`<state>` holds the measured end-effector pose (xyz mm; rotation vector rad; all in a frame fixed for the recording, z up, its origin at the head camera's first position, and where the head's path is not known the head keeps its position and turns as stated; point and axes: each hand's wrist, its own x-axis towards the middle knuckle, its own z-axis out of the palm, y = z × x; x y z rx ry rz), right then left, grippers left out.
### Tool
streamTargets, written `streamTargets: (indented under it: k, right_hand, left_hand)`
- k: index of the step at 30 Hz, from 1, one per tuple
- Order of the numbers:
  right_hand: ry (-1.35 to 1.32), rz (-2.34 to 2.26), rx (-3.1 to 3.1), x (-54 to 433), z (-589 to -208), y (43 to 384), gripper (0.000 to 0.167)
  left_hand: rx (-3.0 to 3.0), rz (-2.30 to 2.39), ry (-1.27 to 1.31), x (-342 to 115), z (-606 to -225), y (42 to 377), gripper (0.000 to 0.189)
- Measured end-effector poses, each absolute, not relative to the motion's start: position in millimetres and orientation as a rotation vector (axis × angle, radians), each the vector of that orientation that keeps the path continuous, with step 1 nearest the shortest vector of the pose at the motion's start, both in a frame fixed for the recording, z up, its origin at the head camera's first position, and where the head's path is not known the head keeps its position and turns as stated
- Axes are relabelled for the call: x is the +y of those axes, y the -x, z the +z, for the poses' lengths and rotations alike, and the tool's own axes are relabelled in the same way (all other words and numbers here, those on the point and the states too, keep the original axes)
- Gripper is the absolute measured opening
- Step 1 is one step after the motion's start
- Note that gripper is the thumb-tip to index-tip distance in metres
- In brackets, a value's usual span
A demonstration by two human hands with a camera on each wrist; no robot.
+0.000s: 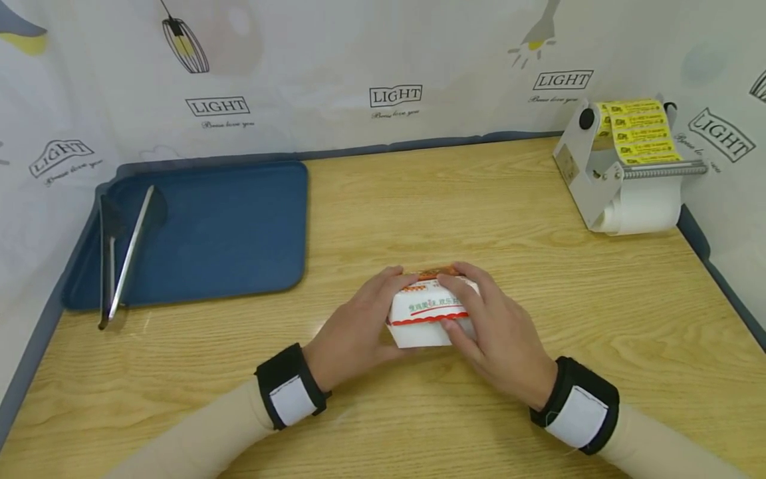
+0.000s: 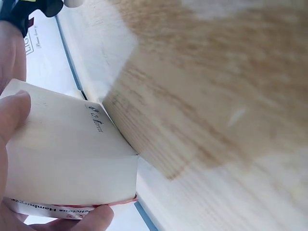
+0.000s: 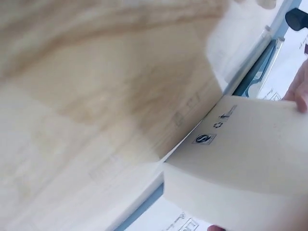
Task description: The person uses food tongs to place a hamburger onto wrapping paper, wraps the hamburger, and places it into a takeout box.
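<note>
A white paper hamburger box (image 1: 425,334) with red and green print is held between both hands near the front middle of the table. My left hand (image 1: 353,332) grips its left end, fingers over the top and thumb low at the near side. At the other end, my right hand (image 1: 509,336) holds it with fingers over the lid and the thumb on the front wall, close to the red wavy edge. In the left wrist view the box (image 2: 72,139) shows a plain side with small print. Recycling marks appear on the box (image 3: 255,144) in the right wrist view.
At the back left lies a blue tray (image 1: 239,233), with metal tongs (image 1: 128,256) across its left side and overhanging its near edge. A label dispenser (image 1: 577,166) with a roll of yellow labels (image 1: 643,133) stands at the back right. Printed sheeting (image 1: 311,73) walls the table.
</note>
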<state>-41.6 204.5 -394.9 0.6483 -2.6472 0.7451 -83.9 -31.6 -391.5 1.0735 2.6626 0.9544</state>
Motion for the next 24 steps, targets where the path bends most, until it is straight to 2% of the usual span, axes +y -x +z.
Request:
streamTargets:
  k: [8,13,18,22,24]
  right_hand:
    - [-0.709,0.729,-2.608,206.8,-373.1,45.7,0.058]
    - [-0.824,0.651,-2.408,202.7,-366.9,46.5,0.047]
    - [-0.803,0.635,-2.343,199.6,-372.1,44.4,0.026]
    - [-0.765,0.599,-2.343,197.3,-377.4,44.8,0.04]
    - [-0.763,0.58,-2.339,197.1,-378.8,45.1,0.039]
  left_hand:
    - [2.7,0.92,-1.051,-29.9,-392.4,81.2,0.092]
    - [2.716,0.948,-1.037,-30.4,-391.8,80.9,0.091]
    - [2.71,0.954,-1.022,-29.8,-391.2,81.5,0.092]
    - [2.724,0.95,-1.012,-28.8,-391.6,81.4,0.092]
    - [2.729,0.931,-1.014,-28.2,-392.4,81.5,0.092]
